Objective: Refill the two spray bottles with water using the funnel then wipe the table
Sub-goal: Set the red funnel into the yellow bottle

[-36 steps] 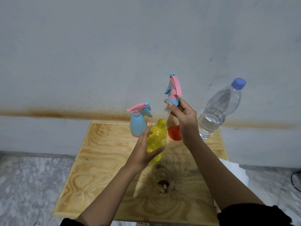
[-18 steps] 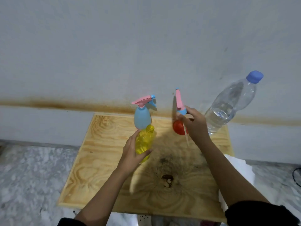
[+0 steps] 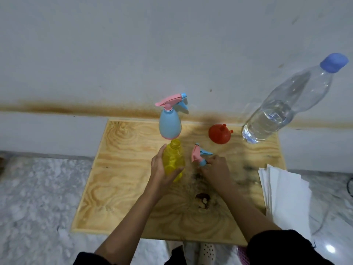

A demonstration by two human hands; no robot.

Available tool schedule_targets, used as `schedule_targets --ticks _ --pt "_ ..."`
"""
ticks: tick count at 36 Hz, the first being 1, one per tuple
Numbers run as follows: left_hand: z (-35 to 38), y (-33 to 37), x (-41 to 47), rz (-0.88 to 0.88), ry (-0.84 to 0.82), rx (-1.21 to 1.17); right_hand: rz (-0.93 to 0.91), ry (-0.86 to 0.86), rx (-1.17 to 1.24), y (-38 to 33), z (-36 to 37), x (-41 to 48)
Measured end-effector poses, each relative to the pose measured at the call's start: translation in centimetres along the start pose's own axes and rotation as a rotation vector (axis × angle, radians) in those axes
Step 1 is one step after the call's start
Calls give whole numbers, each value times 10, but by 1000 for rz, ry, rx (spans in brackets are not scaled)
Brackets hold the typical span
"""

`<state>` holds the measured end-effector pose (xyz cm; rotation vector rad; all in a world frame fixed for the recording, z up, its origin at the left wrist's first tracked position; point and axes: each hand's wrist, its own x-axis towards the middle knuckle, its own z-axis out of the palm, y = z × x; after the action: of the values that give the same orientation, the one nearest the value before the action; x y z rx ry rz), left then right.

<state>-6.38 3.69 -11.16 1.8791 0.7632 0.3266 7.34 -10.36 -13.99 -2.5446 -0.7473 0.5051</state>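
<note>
My left hand [image 3: 159, 170] grips the yellow spray bottle [image 3: 173, 159], which stands upright near the table's middle with its neck uncapped. Just right of it, my right hand [image 3: 215, 169] holds the bottle's pink-and-blue spray head [image 3: 199, 154] low against the wooden table [image 3: 122, 169]. A blue spray bottle [image 3: 170, 123] with its pink trigger head on stands behind the yellow one. The red funnel [image 3: 219, 133] lies mouth-down at the back right. Beside the funnel, a large clear water bottle [image 3: 282, 109] with a blue cap is partly full.
A stack of white paper towels [image 3: 286, 196] overhangs the table's right edge. A dark knot and stains [image 3: 202, 199] mark the wood near the front centre. The wall rises directly behind the table, and grey marble floor surrounds it.
My right hand has brought the spray head down from above the yellow bottle to the table surface. The left hand has kept its hold on the yellow bottle.
</note>
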Motion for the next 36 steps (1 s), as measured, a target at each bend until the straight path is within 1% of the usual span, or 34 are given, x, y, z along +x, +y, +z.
schedule_targets --ticks 4,7,9,15,19,22,24,26,29,32,36 --pt "-1 -5 5 34 -6 -51 -7 16 -85 -2 7 1" --pt "-1 -8 6 108 19 2 7 17 -91 -3 9 2" --pt "0 -11 5 122 36 20 4 12 -105 -2 10 2" --pt "-2 -19 4 100 57 -7 38 -31 -20 2 5 -2" --pt "-2 -18 6 131 33 -9 0 -36 26 4 -1 -5" --pt "0 -19 8 157 33 -3 -40 59 76 0 -11 -4" --pt "0 -22 8 180 31 -3 -30 194 160 -1 -21 2" --pt "0 -24 9 206 27 6 -46 320 168 2 -30 14" --pt "0 -25 10 209 32 -5 -7 379 185 2 -50 39" --pt "1 -28 10 219 34 -20 34 313 141 1 -64 66" --pt "3 -30 10 210 40 -38 41 146 -53 3 -67 92"
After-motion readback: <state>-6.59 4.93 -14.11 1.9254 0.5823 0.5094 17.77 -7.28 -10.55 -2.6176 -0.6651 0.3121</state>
